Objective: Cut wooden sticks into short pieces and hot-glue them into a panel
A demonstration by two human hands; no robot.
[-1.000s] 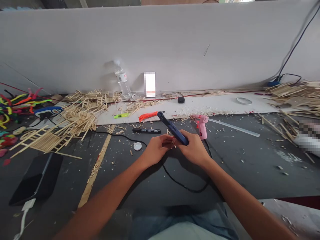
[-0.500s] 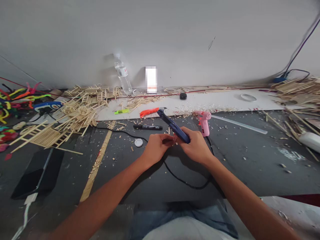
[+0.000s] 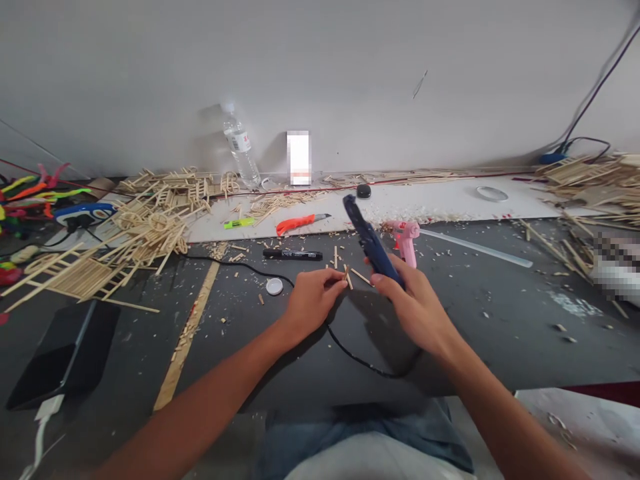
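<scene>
The left hand (image 3: 313, 299) holds a small wooden piece (image 3: 346, 273) in a narrow pinch. The right hand (image 3: 419, 303) grips a dark blue tool (image 3: 373, 241), which extends forward and left of that hand. A black marker (image 3: 293, 255) lies beyond the left hand; a pink glue gun (image 3: 409, 244), beyond the right.

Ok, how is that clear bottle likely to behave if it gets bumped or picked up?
The clear bottle leans tilted against the wall, so a sideways bump would probably make it slide or topple. Its rounded body suggests it may roll once down. The sides look like clear plastic and could give when squeezed; I can't tell how full it is, so weight is uncertain.
</scene>
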